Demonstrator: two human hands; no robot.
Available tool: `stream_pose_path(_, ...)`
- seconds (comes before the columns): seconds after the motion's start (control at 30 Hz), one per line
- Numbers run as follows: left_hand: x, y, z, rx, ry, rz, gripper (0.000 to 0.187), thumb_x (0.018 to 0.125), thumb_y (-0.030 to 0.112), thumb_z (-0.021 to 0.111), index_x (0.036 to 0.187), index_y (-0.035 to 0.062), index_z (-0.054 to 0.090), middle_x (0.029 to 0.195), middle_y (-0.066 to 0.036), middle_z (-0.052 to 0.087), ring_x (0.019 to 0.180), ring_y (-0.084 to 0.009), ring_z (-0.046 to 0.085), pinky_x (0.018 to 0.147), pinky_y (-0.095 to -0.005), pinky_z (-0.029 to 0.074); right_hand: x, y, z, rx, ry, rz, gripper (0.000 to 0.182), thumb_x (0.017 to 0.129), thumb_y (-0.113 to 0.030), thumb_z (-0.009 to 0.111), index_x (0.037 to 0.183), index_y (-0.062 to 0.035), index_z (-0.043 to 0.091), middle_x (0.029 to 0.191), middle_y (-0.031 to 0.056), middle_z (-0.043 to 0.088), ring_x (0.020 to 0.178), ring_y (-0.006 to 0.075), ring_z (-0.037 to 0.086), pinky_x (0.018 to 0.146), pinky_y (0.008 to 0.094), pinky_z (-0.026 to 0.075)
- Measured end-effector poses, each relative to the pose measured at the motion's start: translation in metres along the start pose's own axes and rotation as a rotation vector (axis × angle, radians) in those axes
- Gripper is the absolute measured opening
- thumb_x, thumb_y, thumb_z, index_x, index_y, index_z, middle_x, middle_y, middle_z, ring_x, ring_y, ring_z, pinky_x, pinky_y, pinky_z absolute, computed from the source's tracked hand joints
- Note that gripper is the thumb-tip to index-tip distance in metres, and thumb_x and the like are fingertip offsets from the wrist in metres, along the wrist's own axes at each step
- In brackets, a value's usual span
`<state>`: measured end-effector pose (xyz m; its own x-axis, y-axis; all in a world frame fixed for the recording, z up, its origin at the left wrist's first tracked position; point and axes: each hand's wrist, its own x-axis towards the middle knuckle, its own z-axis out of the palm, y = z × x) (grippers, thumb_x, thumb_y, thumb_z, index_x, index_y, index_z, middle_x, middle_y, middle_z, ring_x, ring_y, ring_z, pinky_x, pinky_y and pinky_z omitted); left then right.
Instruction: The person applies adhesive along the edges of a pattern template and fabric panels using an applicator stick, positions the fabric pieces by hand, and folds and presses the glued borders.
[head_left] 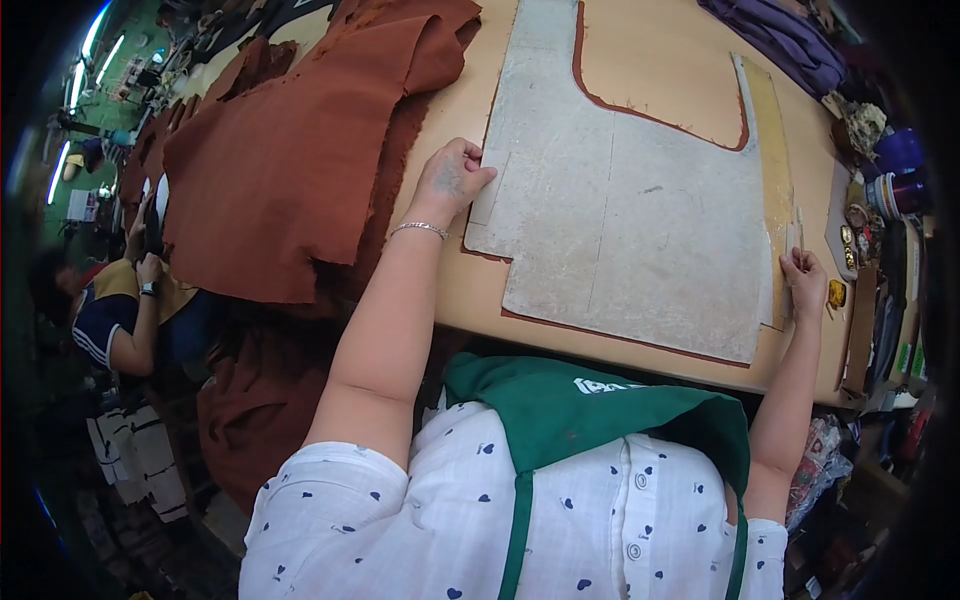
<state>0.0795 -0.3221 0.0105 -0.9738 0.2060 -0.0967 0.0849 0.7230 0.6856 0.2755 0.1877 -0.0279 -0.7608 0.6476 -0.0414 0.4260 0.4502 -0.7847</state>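
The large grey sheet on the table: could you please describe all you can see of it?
The large grey sheet looks like stiff card, scuffed, with thin lines across it and a deep curved notch. It lies flat on the tan table, over reddish-brown material showing along its edges. The left hand is at its left edge; whether the right hand touches it is unclear.

A: ok, that rust-brown sheet [270, 190] on the left tho, and the pale grey panel [660, 230]?
B: yep, plus green apron [540, 400] with white lettering, white shirt [440, 530] with dark blue hearts, purple cloth [780, 42] far right
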Motion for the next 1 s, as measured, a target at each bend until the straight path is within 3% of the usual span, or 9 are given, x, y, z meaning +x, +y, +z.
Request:
stream_pose_path(0.27,-0.002,-0.009,0.003,-0.044,0.006,0.037,0.031,0.067,0.013,0.069,0.09,-0.0013,0.053,0.075,-0.009,0.056,0.07,-0.0196,0.056,0.065,-0.0297,0.046,-0.005,-0.009,0.0,-0.062,0.01,-0.012,0.027,0.071,-0.01,0.069,0.092,0.0047,0.058,0.081,0.0027,0.056,0.073,0.0091,0.05,0.07,0.0209,0.041)
stream_pose_path(0.5,-0.004,-0.017,0.009,0.0,0.029,0.221,0.025,0.068,0.006,0.068,0.086,0.0006,0.05,0.073,-0.006,0.051,0.066,-0.0143,0.049,0.063,-0.0265,0.044,-0.01,-0.017,0.004,-0.176,0.066,-0.085,0.026,0.065,-0.013,0.072,0.082,0.0012,0.059,0.07,0.0013,0.053,0.067,0.0099,0.048,0.061,0.0241,0.041)
stream_pose_path(0.63,-0.003,-0.021,0.011,-0.067,0.007,0.221,0.023,0.073,0.004,0.064,0.092,0.0005,0.05,0.076,-0.003,0.051,0.069,-0.0117,0.047,0.064,-0.0239,0.044,-0.011,-0.022,0.003,-0.238,0.079,-0.094,0.031,0.059,-0.02,0.077,0.077,-0.0013,0.059,0.065,0.004,0.054,0.061,0.0134,0.049,0.058,0.0287,0.041)
stream_pose_path(0.8,-0.006,-0.007,0.005,-0.048,-0.011,0.069,0.026,0.073,0.007,0.065,0.094,-0.0008,0.052,0.079,-0.003,0.052,0.07,-0.0104,0.048,0.067,-0.0227,0.044,-0.014,-0.033,0.002,-0.182,0.032,-0.007,0.032,0.06,-0.021,0.077,0.08,-0.0027,0.059,0.066,0.0049,0.056,0.062,0.0153,0.051,0.06,0.0278,0.042)
stream_pose_path(1.0,-0.007,-0.003,0.003,-0.07,-0.025,0.036,0.027,0.072,0.008,0.066,0.094,-0.0002,0.053,0.078,-0.002,0.051,0.071,-0.0094,0.047,0.068,-0.0218,0.044,-0.013,-0.03,0.003,-0.175,0.026,0.017,0.032,0.062,-0.022,0.076,0.08,-0.0023,0.059,0.067,0.0044,0.056,0.062,0.0146,0.051,0.06,0.0275,0.041)
